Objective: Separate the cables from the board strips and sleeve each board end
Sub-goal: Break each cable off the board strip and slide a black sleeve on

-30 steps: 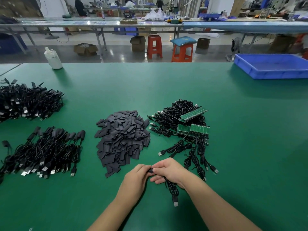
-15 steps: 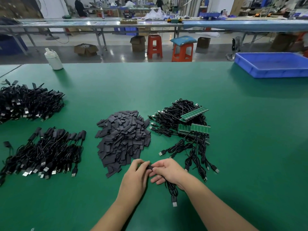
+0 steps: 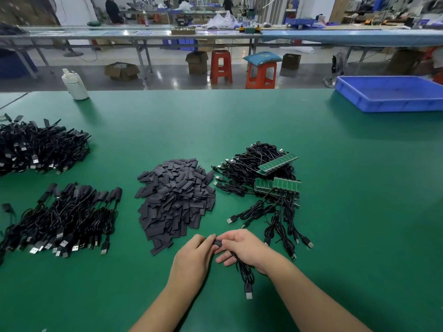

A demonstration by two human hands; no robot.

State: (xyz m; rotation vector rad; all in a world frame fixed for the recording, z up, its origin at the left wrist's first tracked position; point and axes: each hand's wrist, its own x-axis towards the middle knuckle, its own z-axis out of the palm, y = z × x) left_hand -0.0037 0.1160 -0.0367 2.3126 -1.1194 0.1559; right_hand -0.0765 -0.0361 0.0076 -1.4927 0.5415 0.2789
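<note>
At the far left of the green table (image 3: 239,121) a loose heap of black cables (image 3: 40,147) is seen, and nearer the front edge a tidier row of sleeved cables (image 3: 64,219) is laid out, the covered ends pointing away and the USB plugs toward the person. Just right of these, a pile of flat black sleeves (image 3: 175,200) is heaped in the middle. Further right, the unprocessed bundle (image 3: 261,180) is found, with green board strips (image 3: 278,162) lying on top and cables fanning out from them. A blue tray (image 3: 393,94) is set at the far right corner.

The step in hand is judged to be the sleeving of one board end. It would be done well if the sleeve mouth were kept open and square to the board, the cable held taut behind it, and the sleeve drawn on until the board is fully covered (a skewed entry could snag on a corner).

The left hand (image 3: 191,257) is curled, its fingertips pinching a small black sleeve (image 3: 217,242) between the two hands. The right hand (image 3: 244,248) is closed round the cable (image 3: 244,271), its thumb and forefinger meeting the sleeve; the cable hangs beneath the palm, its USB plug (image 3: 248,291) resting on the table. Whether the board is already inside the sleeve cannot be told.
</note>
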